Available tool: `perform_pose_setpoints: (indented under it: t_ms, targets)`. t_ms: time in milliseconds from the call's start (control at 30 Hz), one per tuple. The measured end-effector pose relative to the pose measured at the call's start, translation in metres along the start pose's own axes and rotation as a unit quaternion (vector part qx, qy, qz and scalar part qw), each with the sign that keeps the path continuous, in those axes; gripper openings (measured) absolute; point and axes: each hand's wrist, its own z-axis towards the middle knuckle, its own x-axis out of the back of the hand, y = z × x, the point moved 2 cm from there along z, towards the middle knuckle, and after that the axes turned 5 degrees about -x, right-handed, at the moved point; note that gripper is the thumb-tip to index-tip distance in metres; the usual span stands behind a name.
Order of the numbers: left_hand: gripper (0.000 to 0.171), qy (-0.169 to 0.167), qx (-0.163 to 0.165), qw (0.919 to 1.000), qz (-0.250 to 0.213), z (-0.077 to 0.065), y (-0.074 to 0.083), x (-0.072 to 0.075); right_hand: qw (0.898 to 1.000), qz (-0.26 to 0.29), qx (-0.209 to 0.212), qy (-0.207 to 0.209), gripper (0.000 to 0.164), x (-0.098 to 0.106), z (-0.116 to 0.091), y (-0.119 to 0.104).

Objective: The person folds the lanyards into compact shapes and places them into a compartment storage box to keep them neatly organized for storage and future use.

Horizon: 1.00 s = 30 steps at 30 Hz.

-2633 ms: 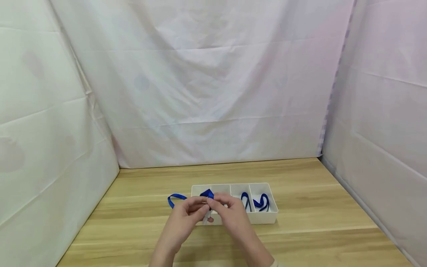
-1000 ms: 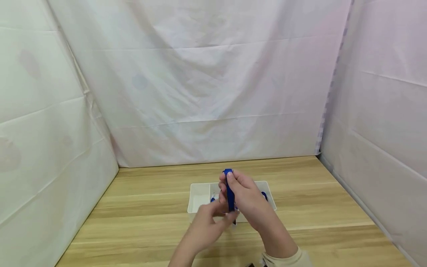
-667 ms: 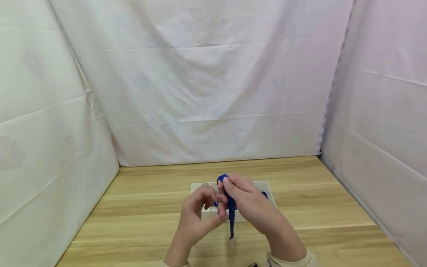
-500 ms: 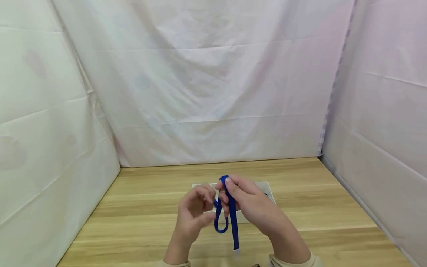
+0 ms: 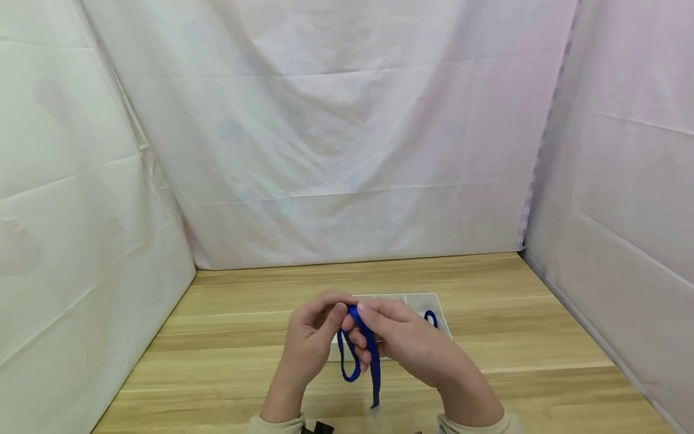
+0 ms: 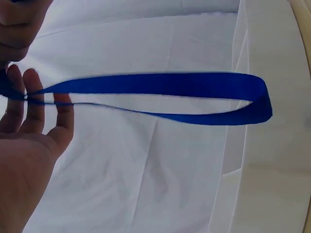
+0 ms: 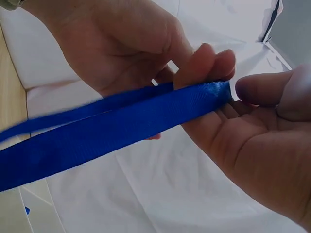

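Observation:
A blue ribbon point(image 5: 376, 367) hangs between the two hands, folded at the top. One part makes a long loop, and the other is a straight tail. My right hand point(image 5: 412, 337) pinches the fold with its thumb on top. Meeting it from the left, my left hand point(image 5: 309, 346) pinches the same fold between thumb and forefinger. In the left wrist view the ribbon's loop point(image 6: 170, 85) stands out from the fingers. Its ribbed weave point(image 7: 107, 128) shows in the right wrist view, doubled over at the fingertips. The hands hide part of the fold.
Behind and below the hands stands a white divided box point(image 5: 423, 297), its left part covered by them. Another blue ribbon point(image 5: 431, 317) lies in its right compartment. The wooden table point(image 5: 244, 361) is bounded by white cloth point(image 5: 352, 150) at the back and sides.
Earlier the left hand stood apart with bent fingers; now it has come in and pinches the ribbon's fold. The right hand has shifted slightly left and down, and the ribbon hangs more to the left.

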Motion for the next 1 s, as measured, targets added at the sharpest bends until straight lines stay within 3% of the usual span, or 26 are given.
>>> perform_pose_setpoints:
  t_ms: [167,300,467,600,733,1000]
  targets:
    - [0.017,0.067,0.025,0.9963,0.049,0.000,-0.001,0.000,1.000,-0.009,-0.005,0.009,0.034,0.000,0.000,0.002]
    - [0.008,0.109,0.044,0.9921,0.044,-0.002,-0.005,0.000,0.996,-0.066,0.014,0.054,0.032,0.001,-0.003,-0.001]
    - [0.015,0.084,0.033,0.9958,0.015,-0.005,-0.010,-0.002,0.974,-0.141,0.049,0.172,0.029,0.003,-0.001,-0.007]
    - [0.013,0.068,0.027,0.9969,0.026,-0.007,-0.013,-0.006,0.962,-0.127,0.060,0.234,0.026,0.002,0.005,-0.007]
    - [0.006,0.066,0.022,0.9973,0.024,-0.008,-0.016,-0.009,0.967,-0.085,0.062,0.232,0.026,0.001,0.009,-0.005]
    - [0.025,0.014,0.009,0.9999,0.000,-0.011,-0.020,-0.018,0.966,-0.053,0.054,0.245,0.024,-0.002,0.013,-0.008]
